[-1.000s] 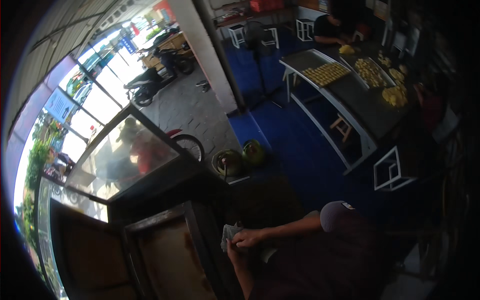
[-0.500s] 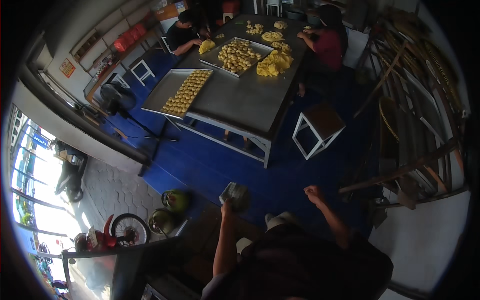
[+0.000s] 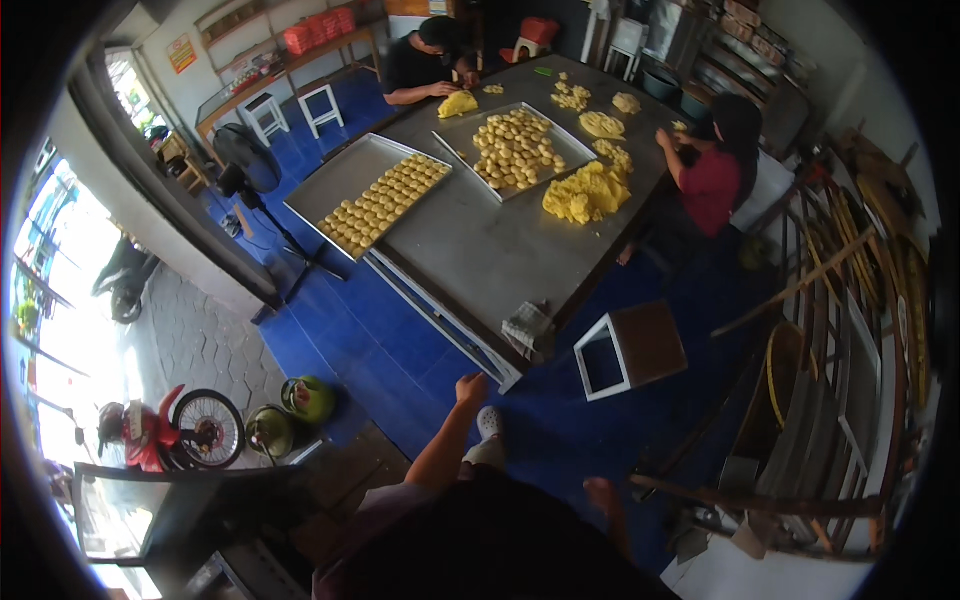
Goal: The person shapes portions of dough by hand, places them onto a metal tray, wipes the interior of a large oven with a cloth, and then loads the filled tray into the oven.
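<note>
My left hand [image 3: 470, 389] is just short of the table's near corner, its fingers curled, with nothing visible in them. A grey, folded cloth-like bundle [image 3: 527, 327] is at that corner of the metal-topped table [image 3: 450, 258], apart from my hand; what exactly it is cannot be made out. Low beside my body hangs my right hand [image 3: 604, 494], smeared and partly hidden, so its fingers do not show clearly. Farther up the table are a tray [image 3: 312, 190] with rows of small yellow dough balls [image 3: 385, 205] and a second tray [image 3: 575, 150] heaped with loose balls.
A brown-topped stool [image 3: 648, 345] stands right of the table. Two people [image 3: 425, 65] [image 3: 715, 170] sit at its far sides near yellow dough [image 3: 588, 193]. Wooden poles [image 3: 850, 300] lean at right. A fan [image 3: 245, 165], gas cylinders [image 3: 307, 398] and a red motorbike [image 3: 150, 430] are at left.
My left hand has let go of the grey bundle, which is now at the table corner. I have come closer to the table. My right hand has dropped lower beside my body.
</note>
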Demonstrator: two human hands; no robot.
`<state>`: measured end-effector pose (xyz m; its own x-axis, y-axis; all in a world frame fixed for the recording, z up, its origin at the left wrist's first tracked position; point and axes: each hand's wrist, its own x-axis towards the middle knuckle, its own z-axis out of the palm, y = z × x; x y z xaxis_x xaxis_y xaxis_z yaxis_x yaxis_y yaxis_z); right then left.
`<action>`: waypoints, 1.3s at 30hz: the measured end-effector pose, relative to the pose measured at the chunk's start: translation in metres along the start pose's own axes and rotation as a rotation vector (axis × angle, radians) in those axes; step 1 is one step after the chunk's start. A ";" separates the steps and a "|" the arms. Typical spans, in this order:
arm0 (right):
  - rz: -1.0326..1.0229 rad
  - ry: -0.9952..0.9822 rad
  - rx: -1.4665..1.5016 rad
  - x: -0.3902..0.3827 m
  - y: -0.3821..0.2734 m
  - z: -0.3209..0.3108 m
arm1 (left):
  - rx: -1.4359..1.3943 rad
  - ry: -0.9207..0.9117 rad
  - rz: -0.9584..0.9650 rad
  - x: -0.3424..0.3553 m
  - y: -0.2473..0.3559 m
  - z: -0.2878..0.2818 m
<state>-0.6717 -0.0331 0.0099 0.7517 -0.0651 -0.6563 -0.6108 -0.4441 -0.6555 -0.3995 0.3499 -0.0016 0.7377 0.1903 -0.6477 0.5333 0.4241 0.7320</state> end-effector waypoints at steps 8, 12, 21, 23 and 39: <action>0.247 -0.108 0.370 0.056 -0.067 -0.106 | 1.730 -0.004 -0.404 -0.027 -0.074 -0.200; 0.105 -0.086 0.073 0.133 -0.137 -0.160 | 0.027 0.607 -0.134 -0.092 -0.113 -0.203; -0.236 -0.717 -0.925 0.320 -0.275 -0.177 | -0.688 1.134 0.191 -0.322 -0.173 -0.004; -0.412 -0.896 -1.150 0.329 -0.322 -0.138 | -0.945 1.403 0.069 -0.370 -0.239 0.041; -0.920 -1.987 -1.365 -0.206 -0.176 0.344 | -1.879 2.074 0.043 -0.612 -0.516 0.177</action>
<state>-0.8044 0.3659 0.1325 -0.7800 0.4495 -0.4354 0.5001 0.0296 -0.8654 -1.0524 -0.1424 0.0543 -0.6731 -0.1818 -0.7169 -0.7343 0.0485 0.6771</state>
